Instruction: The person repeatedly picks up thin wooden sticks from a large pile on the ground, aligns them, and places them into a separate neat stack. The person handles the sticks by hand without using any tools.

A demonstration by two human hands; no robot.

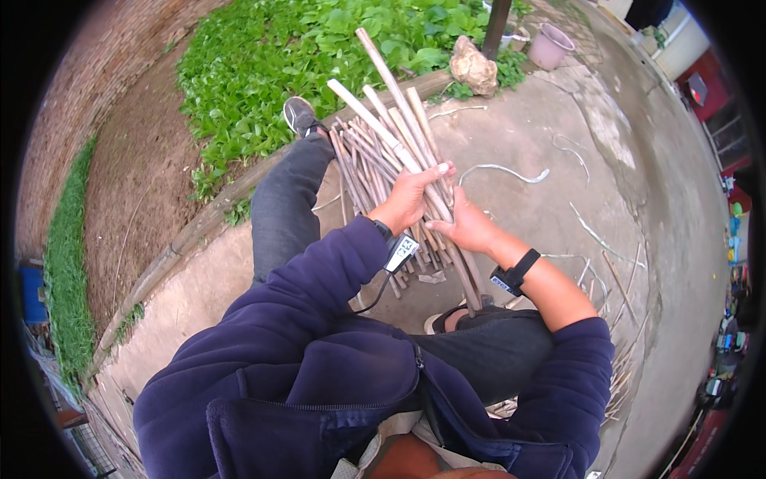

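Note:
My left hand (409, 196) grips several pale wooden sticks (372, 121), its thumb lying across them. Just to its right, my right hand (471, 224) is closed around the same sticks lower down. They slant from the upper left towards my bent leg, with their far ends fanned apart. Beneath them a pile of thinner, darker sticks (358, 157) lies on the concrete ground, partly hidden by my hands and the held sticks. A dark strap with a small device (507, 280) sits on my right wrist, and a similar device (401, 254) is at my left wrist.
Pale twisted strips (505, 172) lie on the concrete to the right. More loose sticks (621, 284) are scattered beside my right arm. A log edging (197, 230) borders the leafy green bed (257, 66). A rock (474, 66) and a pink bucket (550, 47) stand at the far side.

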